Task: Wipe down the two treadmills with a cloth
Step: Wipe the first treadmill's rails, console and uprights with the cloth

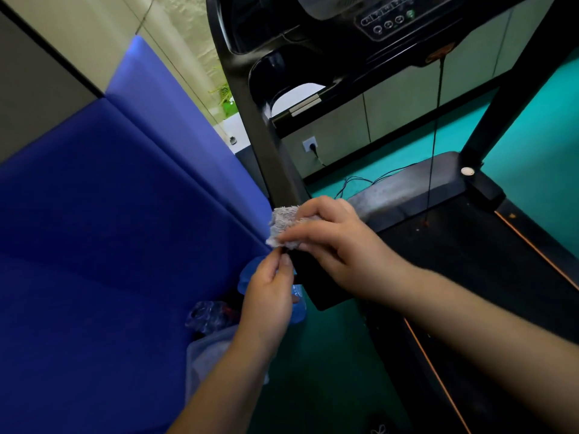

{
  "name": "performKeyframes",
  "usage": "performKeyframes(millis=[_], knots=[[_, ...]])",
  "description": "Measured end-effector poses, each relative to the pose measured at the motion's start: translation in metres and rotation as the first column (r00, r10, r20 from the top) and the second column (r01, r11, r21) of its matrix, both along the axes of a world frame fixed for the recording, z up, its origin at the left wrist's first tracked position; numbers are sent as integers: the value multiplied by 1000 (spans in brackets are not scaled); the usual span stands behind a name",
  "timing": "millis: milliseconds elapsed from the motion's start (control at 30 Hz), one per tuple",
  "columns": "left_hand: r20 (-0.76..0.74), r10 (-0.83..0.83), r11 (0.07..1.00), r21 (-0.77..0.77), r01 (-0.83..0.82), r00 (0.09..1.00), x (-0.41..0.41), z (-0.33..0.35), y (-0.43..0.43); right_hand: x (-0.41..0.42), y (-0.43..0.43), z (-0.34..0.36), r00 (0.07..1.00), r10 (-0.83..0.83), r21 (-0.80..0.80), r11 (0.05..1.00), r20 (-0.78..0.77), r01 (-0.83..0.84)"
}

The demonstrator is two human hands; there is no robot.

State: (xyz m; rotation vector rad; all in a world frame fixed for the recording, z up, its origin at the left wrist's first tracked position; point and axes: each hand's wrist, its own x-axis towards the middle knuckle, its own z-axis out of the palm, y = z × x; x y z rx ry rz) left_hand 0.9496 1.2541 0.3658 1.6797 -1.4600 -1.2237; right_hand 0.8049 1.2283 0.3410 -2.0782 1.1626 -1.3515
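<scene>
1. Blue padded wall [109, 230]: fills my left side and runs down beside the machine.
2. Treadmill [407, 195]: one unit in view, to my right. It has a black belt and a grey motor cover, with the console [388, 20] high at the top. I see no second treadmill from here.
3. Green floor [532, 120]: shows beyond and beneath the frame.
4. Left upright [269, 145]: a black post. Its long axis climbs from just beyond my hands, up and away toward the console. I judge the next wipe should follow that line.
5. My right hand [332, 239]: fingers curled over the cloth, holding it at the foot of the upright. This is the hand nearer the post and the one placed to make the stroke.
6. My left hand [269, 289]: lower and nearer to me, fingertips drawn together just under the cloth's bottom edge. Whether they pinch the cloth I cannot tell.
7. Plastic bag [210, 314]: crumpled on the floor below my left wrist.
8. Cloth [283, 225]: grey and fluffy, bunched under my right fingers. I cannot tell if it touches the post.
</scene>
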Motion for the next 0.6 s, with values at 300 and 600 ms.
performKeyframes(millis=[300,600], knots=[[48,43,999,-24,-42,998,3,3,-3,-8,-118,25,991,-135,242,961,-6,132],[320,67,961,-277,25,945,-17,11,3,-1,31,-30,721,-354,445,892,595,71]])
